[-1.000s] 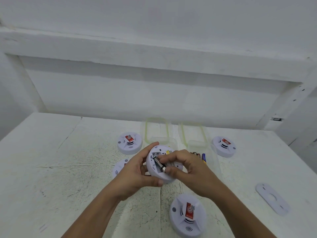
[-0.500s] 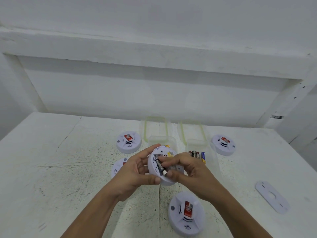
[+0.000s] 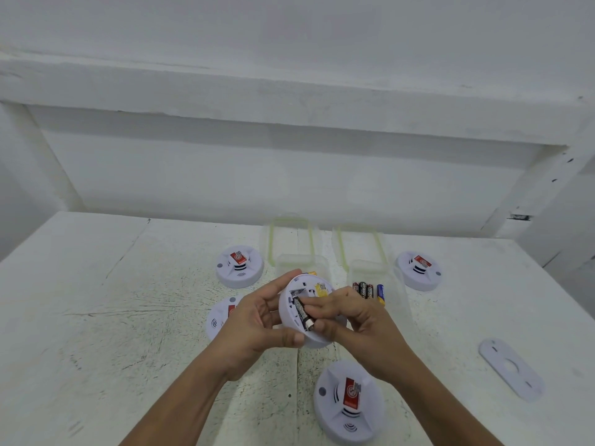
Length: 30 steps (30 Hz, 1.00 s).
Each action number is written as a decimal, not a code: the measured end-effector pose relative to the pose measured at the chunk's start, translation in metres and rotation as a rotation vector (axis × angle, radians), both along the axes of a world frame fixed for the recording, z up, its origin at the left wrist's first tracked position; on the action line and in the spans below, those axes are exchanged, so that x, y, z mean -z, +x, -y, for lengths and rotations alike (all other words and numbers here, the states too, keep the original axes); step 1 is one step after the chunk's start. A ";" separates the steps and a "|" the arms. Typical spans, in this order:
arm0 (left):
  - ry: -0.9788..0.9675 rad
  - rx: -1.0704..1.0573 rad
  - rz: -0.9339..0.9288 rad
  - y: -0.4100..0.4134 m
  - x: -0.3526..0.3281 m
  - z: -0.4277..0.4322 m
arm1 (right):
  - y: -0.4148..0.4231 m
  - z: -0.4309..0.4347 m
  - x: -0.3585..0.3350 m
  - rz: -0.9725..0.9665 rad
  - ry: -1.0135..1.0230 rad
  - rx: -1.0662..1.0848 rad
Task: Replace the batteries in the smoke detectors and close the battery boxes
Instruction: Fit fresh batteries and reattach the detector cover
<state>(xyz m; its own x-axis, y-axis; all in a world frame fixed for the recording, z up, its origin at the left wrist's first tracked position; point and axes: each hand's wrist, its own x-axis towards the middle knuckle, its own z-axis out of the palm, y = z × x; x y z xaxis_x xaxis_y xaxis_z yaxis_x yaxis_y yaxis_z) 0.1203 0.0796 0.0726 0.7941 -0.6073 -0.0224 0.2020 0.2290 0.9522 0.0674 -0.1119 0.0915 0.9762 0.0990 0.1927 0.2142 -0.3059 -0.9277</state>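
A white round smoke detector (image 3: 297,286) is held above the table with its open back facing me. My left hand (image 3: 257,320) grips it by the rim, thumb below and fingers above. My right hand (image 3: 351,317) pinches a black battery (image 3: 302,309) that lies slanted against the detector's battery bay. Whether the battery is seated in the bay, I cannot tell. Several spare batteries (image 3: 368,290) lie in a clear container (image 3: 399,294) to the right.
Other white detectors lie face up on the white table: back left (image 3: 239,266), left behind my hand (image 3: 219,320), back right (image 3: 418,270) and near front (image 3: 349,402). A white mounting plate (image 3: 510,368) lies at the right. A second clear container (image 3: 301,262) and lids stand behind.
The battery has turned steeper in my right hand and its upper end has moved closer into the detector's bay. Both hands stay in about the same place.
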 end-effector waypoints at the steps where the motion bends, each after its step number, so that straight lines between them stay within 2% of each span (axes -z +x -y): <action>1: -0.002 0.000 -0.001 0.000 0.000 0.000 | 0.000 0.000 0.000 0.002 -0.001 0.007; 17: -0.030 -0.017 -0.005 0.003 0.001 0.000 | 0.005 -0.005 -0.003 0.033 -0.078 0.002; 21: -0.069 -0.019 -0.034 0.003 0.005 0.000 | 0.006 -0.006 -0.003 0.017 -0.033 -0.010; 30: -0.142 -0.066 -0.063 0.006 0.000 0.006 | 0.019 -0.004 -0.012 0.035 -0.094 -0.052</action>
<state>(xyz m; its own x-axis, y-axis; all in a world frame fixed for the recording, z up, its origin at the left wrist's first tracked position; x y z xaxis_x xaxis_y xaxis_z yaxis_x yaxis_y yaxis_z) 0.1264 0.0738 0.0721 0.8319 -0.5549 0.0085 0.2409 0.3748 0.8952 0.0865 -0.1080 0.1035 0.9622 0.1683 0.2141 0.2636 -0.3789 -0.8871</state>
